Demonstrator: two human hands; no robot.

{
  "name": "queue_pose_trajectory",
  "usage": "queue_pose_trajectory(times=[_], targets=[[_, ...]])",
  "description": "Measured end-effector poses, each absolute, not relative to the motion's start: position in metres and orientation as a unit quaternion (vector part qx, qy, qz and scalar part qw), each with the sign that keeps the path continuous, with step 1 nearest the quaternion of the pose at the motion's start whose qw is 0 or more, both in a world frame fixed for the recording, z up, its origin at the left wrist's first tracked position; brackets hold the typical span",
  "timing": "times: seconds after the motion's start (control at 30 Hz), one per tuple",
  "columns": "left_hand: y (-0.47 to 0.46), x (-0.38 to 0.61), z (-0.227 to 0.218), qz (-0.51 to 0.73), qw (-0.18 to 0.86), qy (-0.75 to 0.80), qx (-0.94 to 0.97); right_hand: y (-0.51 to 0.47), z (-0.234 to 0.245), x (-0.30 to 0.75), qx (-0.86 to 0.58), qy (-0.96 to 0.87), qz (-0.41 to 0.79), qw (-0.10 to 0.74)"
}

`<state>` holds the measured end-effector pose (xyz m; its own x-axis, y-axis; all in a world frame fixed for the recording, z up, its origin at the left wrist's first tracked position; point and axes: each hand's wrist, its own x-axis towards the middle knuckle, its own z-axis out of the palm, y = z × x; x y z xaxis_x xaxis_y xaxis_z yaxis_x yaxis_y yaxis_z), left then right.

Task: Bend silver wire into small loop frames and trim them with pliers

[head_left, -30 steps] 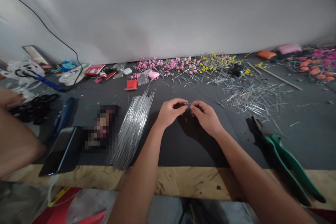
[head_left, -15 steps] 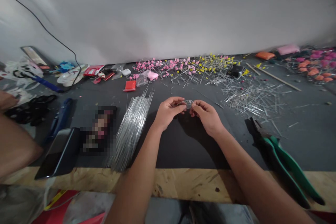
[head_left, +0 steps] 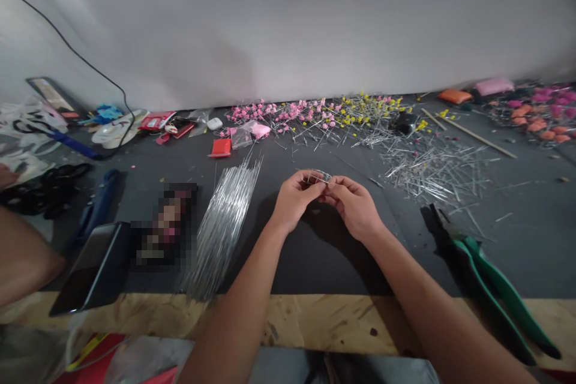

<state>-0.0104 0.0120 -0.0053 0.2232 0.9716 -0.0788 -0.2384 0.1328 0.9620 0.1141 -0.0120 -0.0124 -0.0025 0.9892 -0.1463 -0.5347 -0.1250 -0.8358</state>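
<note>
My left hand (head_left: 294,197) and my right hand (head_left: 353,204) meet above the dark mat (head_left: 315,246), fingertips touching. Together they pinch a small bent piece of thin silver wire (head_left: 318,176) between thumbs and forefingers. A long bundle of straight silver wires (head_left: 222,225) lies on the mat just left of my left forearm. Green-handled pliers (head_left: 483,279) rest on the mat to the right of my right forearm.
Cut wire bits (head_left: 434,168) and pink and yellow bead-tipped pins (head_left: 315,111) litter the far side by the white wall. A phone (head_left: 90,267), a blue tool (head_left: 96,204) and black scissors (head_left: 45,189) lie left. Another person's arm (head_left: 22,252) enters at left. The wooden table edge (head_left: 292,318) runs in front.
My hands have drawn together, so the wire piece that spanned a gap between them is now bunched at the touching fingertips. The view has shifted slightly.
</note>
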Motion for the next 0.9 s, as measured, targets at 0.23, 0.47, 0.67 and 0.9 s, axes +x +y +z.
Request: queue_pose_trajectory(times=[0.23,0.47,0.67,0.9], targets=[[0.0112,-0.0109,-0.0032,0.449,0.627,0.419,0.479,-0.0135,-0.0125,0.1141,-0.385,-0.305,0.644,0.587],[0.0099,-0.0102,-0.0018,0.426,0.639,0.420,0.483,-0.0150,-0.0113,0.1136,-0.400,-0.331,0.623,0.585],[0.0092,-0.0089,0.0016,0.410,0.675,0.404,0.463,-0.0152,-0.0134,0.1149,-0.393,-0.346,0.618,0.587],[0.0084,-0.0084,0.0030,0.390,0.696,0.380,0.467,-0.0147,-0.0162,0.1161,-0.407,-0.368,0.593,0.589]])
